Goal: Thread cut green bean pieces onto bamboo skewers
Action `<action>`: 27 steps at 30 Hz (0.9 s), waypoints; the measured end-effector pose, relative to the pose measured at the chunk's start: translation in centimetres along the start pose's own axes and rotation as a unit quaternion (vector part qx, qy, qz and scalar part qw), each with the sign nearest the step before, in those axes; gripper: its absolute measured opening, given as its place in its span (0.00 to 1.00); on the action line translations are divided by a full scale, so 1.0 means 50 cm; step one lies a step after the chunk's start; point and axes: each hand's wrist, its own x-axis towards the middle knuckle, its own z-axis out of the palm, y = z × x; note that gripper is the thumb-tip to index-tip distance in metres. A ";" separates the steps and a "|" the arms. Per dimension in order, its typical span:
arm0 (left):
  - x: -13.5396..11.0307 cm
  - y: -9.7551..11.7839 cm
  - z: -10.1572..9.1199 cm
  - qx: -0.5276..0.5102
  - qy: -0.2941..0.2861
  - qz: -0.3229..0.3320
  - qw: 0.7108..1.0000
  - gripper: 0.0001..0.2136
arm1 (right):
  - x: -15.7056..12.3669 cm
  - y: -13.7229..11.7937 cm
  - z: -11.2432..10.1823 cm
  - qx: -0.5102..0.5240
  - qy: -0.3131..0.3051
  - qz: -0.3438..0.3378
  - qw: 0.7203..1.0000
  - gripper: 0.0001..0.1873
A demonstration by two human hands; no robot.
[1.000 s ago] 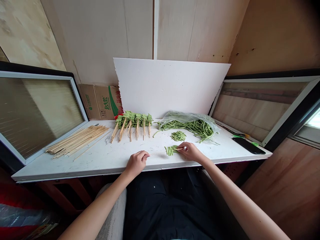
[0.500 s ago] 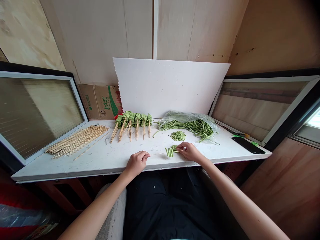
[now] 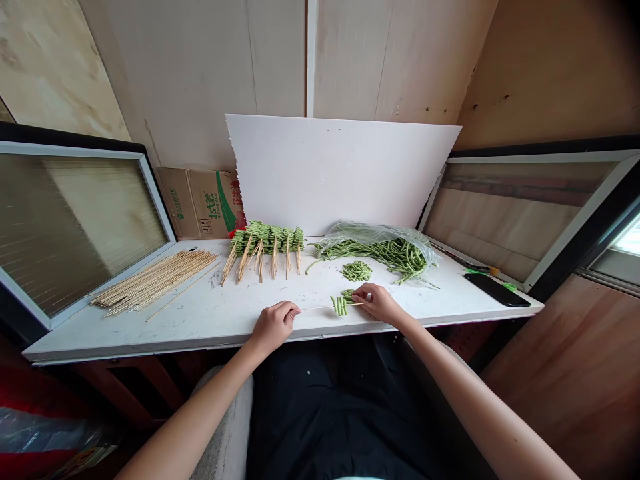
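My left hand [image 3: 273, 325] rests closed at the table's front edge, pinching the blunt end of a thin bamboo skewer [image 3: 320, 307] that lies flat on the white table [image 3: 210, 313]. Several short green bean pieces [image 3: 340, 305] are threaded on the skewer. My right hand [image 3: 379, 301] is closed at the skewer's tip, fingers pinched on a bean piece next to a few loose cut pieces [image 3: 348, 294]. A small heap of cut bean pieces [image 3: 357, 271] lies just behind.
Finished bean skewers [image 3: 267, 245] lie in a row at the back, loose bamboo skewers [image 3: 155, 280] at the left. A clear bag of long beans [image 3: 385, 250] sits right of centre, a black phone [image 3: 497, 290] far right. A white board [image 3: 340, 170] and a cardboard box [image 3: 203, 203] stand behind.
The threaded bean pieces sit slightly further along the skewer toward my left hand. My right hand has shifted a little left. My left hand has hardly moved.
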 end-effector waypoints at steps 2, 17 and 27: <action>0.000 0.000 0.000 0.001 -0.001 0.000 1.000 0.10 | -0.001 -0.004 0.000 -0.001 0.003 0.000 1.000 0.21; 0.000 0.000 0.000 0.000 -0.007 0.003 1.000 0.09 | -0.002 -0.008 0.007 0.000 0.016 0.001 1.000 0.20; -0.001 -0.001 -0.001 0.002 -0.012 0.002 1.000 0.09 | -0.001 -0.003 0.015 0.000 0.032 -0.006 0.999 0.20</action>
